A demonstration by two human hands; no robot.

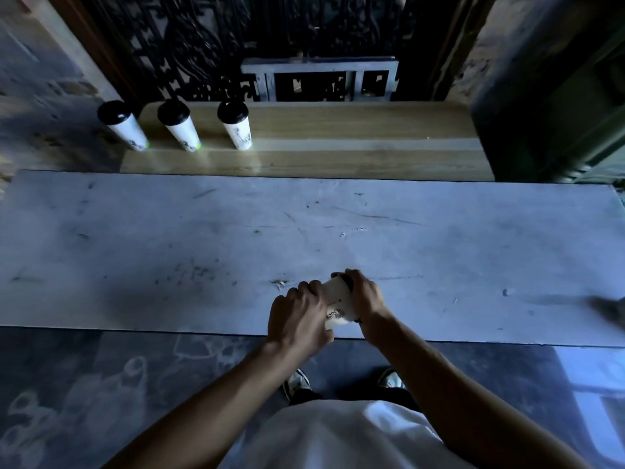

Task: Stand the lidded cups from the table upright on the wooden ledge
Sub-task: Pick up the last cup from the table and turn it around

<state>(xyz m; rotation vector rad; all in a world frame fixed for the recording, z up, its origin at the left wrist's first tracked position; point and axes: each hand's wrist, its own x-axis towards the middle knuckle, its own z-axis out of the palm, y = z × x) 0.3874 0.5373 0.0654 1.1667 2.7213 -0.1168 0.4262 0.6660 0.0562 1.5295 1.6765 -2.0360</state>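
A white lidded cup (338,301) with a dark print lies tilted near the front edge of the grey table (169,248). My left hand (299,314) grips its lower body and my right hand (363,296) wraps its dark-lidded end. Three white cups with black lids stand upright at the left end of the wooden ledge (338,130): the first cup (123,126), the second cup (181,125) and the third cup (236,125).
A dark carved screen and a metal frame (319,79) rise behind the ledge. A dark green column (554,96) stands at the ledge's right end. A dark blurred object (608,308) sits at the table's right edge. My shoes show below the table.
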